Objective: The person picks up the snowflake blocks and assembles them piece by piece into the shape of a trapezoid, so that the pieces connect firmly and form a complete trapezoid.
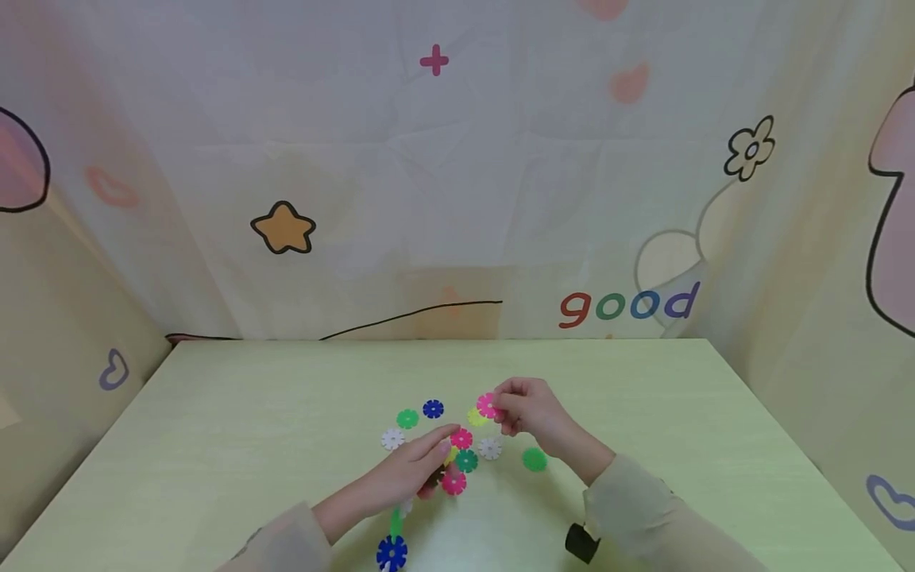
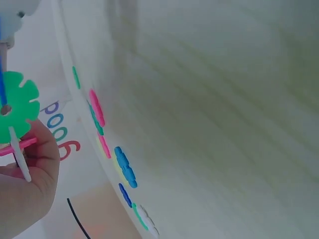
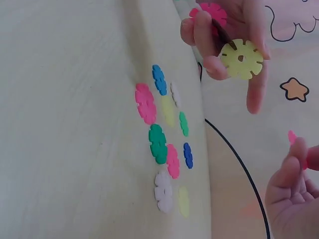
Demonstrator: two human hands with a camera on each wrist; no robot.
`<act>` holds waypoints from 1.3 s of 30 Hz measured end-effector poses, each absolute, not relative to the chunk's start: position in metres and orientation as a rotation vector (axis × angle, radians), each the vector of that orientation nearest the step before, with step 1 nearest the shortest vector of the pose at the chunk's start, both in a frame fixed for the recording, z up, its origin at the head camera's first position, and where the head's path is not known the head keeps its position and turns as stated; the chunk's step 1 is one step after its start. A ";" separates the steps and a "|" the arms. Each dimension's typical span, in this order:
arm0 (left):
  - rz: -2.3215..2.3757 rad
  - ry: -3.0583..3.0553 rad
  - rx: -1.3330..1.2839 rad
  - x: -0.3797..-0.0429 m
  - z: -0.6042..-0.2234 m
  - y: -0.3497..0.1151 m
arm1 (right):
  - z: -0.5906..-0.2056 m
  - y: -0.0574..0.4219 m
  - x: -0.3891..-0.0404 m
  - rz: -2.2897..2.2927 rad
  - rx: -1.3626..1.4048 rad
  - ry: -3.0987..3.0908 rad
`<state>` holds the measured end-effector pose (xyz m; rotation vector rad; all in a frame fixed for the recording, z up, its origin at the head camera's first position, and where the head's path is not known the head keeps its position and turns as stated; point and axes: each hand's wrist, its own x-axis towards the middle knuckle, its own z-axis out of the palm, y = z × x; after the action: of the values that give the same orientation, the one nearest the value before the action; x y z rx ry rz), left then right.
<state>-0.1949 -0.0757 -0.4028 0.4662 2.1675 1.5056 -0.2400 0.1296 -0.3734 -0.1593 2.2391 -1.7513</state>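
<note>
My left hand (image 1: 400, 478) holds a chain of slotted snowflake discs. Its lower end, with a blue disc (image 1: 391, 550) and a green disc (image 1: 396, 522), hangs below the wrist. In the right wrist view a yellow disc (image 3: 242, 59), a brown disc (image 3: 223, 35) and a pink disc (image 3: 215, 14) of the chain show at the fingers. The left wrist view has a large green disc (image 2: 20, 102) and a white disc (image 2: 20, 157) close up. To the right, my right hand (image 1: 538, 415) pinches a single pink disc (image 1: 488, 406) between thumb and fingers, apart from the chain.
Loose discs lie flat on the pale table (image 1: 250, 421) around the hands: a dark blue one (image 1: 433, 408), a light green one (image 1: 407, 419), white ones (image 1: 489, 449) and several others. Another green disc (image 1: 534, 459) lies under the right forearm. A printed curtain (image 1: 357, 159) stands behind the table.
</note>
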 end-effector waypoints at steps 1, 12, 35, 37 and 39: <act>1.511 2.168 0.463 -0.195 -0.403 -0.076 | -0.373 0.131 -0.240 -1.764 -0.150 2.225; 1.578 2.164 0.546 -0.197 -0.402 -0.074 | -0.382 0.126 -0.232 -1.739 -0.303 2.095; 1.646 2.105 0.500 -0.199 -0.402 -0.074 | -0.380 0.115 -0.224 -1.733 -0.346 2.149; 1.644 2.100 0.495 -0.199 -0.402 -0.074 | -0.380 0.115 -0.223 -1.738 -0.345 2.152; 1.640 2.098 0.495 -0.199 -0.401 -0.074 | -0.380 0.114 -0.223 -1.739 -0.340 2.157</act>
<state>-0.1994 -0.0743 -0.4009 0.4948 2.0977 1.6396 -0.2226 0.1140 -0.3803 -0.3405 2.1571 -1.7391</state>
